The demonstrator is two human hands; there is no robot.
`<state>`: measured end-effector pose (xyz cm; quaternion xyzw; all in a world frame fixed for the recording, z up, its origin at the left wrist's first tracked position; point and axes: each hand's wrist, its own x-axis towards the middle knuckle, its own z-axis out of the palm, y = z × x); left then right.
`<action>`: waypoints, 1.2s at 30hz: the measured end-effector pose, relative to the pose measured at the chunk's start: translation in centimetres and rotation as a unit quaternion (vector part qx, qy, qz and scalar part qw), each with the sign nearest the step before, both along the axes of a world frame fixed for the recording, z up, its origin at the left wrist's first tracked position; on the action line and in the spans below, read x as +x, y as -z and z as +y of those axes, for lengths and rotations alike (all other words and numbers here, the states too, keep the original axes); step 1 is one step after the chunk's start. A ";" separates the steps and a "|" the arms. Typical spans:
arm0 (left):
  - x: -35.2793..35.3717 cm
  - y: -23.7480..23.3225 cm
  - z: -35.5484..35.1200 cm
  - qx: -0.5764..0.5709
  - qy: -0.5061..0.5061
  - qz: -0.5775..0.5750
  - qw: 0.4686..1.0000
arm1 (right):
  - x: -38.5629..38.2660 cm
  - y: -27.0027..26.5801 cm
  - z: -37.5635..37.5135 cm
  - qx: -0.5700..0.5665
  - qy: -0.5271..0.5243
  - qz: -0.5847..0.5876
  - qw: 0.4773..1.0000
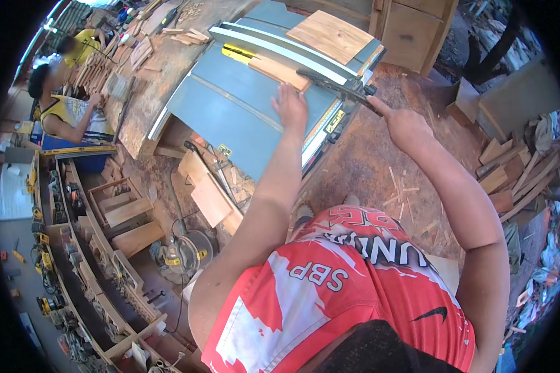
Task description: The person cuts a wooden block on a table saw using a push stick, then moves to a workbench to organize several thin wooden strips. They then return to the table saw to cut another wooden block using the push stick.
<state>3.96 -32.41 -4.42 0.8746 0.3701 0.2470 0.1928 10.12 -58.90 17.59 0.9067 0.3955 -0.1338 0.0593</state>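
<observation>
My right hand (pixel 407 127) is wrapped around the handle end of a black push stick (pixel 336 87). The stick's far end rests on the near end of a narrow wooden board (pixel 279 73), which lies along the pale fence (pixel 280 51) of a table saw (pixel 230 102). My left hand (pixel 290 107) is open, fingers stretched out over the grey saw table, with its fingertips right by the board's side edge. A yellow blade guard piece (pixel 238 53) stands at the board's far end; the blade itself is hidden.
A wider wooden panel (pixel 330 36) lies on the saw beyond the fence. Two people (pixel 74 115) are at the left beside a workbench (pixel 162 68) holding wood pieces. Offcuts (pixel 510 168) are piled at right. A round-based power tool (pixel 190 248) and tool shelves (pixel 74 248) stand at lower left.
</observation>
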 end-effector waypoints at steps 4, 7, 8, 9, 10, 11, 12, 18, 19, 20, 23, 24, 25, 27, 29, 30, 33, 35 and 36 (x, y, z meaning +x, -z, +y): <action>0.0 -0.4 0.4 -0.001 0.002 0.022 1.000 | 0.1 0.2 0.4 0.011 -0.009 -0.006 1.000; -0.7 -0.8 0.7 -0.018 0.027 0.025 0.999 | 0.0 0.3 1.0 0.008 -0.008 -0.015 1.000; -1.2 -0.7 0.9 -0.016 0.058 0.022 0.998 | -0.1 0.2 1.2 0.000 -0.008 -0.017 1.000; -1.7 -0.6 1.1 -0.012 0.089 0.019 0.996 | -0.1 0.1 1.5 -0.008 -0.008 -0.019 1.000; -2.4 -0.6 0.8 -0.011 0.091 0.019 0.996 | -0.3 -0.2 1.8 -0.006 -0.006 -0.019 1.000; -3.4 -0.7 0.3 0.009 0.121 0.046 0.992 | -0.4 -0.7 2.2 -0.025 0.008 -0.004 1.000; -4.3 -0.7 -0.4 0.030 0.149 0.073 0.986 | -0.5 -1.2 2.6 -0.044 0.022 0.011 0.999; -10.9 -0.6 -6.6 -0.046 0.236 -0.087 0.967 | -0.7 -1.8 3.4 -0.043 0.019 0.033 0.998; -12.1 -0.8 -8.3 -0.070 0.260 -0.096 0.958 | -0.6 -1.7 3.5 -0.043 0.019 0.033 0.998; -13.4 -0.9 -9.9 -0.094 0.284 -0.105 0.948 | -0.5 -1.4 3.7 -0.037 0.013 0.021 0.999; -17.0 0.3 -12.8 -0.166 0.360 -0.075 0.915 | 0.4 0.5 3.9 -0.006 -0.006 -0.003 1.000; -18.0 1.3 -13.1 -0.205 0.369 -0.037 0.906 | 0.7 1.0 4.0 0.019 -0.016 -0.016 1.000; -18.8 2.5 -13.4 -0.243 0.378 0.001 0.893 | 0.7 1.0 4.2 0.020 -0.018 -0.016 1.000; -20.3 6.0 -13.4 -0.266 0.347 0.036 0.898 | 0.7 1.0 4.7 0.009 -0.022 -0.025 0.999; -21.9 9.1 -13.0 -0.290 0.312 0.071 0.902 | 0.7 1.0 5.2 0.011 -0.025 -0.032 0.999; -22.7 10.3 -12.9 -0.307 0.291 0.107 0.900 | 0.8 1.1 5.4 0.011 -0.022 -0.040 0.999; -24.4 16.2 -11.8 -0.315 0.280 0.187 0.887 | 1.5 1.9 6.3 0.014 -0.020 -0.027 0.999; -24.9 16.3 -11.6 -0.306 0.294 0.231 0.876 | 1.0 1.3 6.7 0.011 -0.026 -0.032 0.999; -25.4 16.3 -11.6 -0.312 0.282 0.235 0.876 | 0.7 0.9 6.8 0.008 -0.030 -0.037 0.999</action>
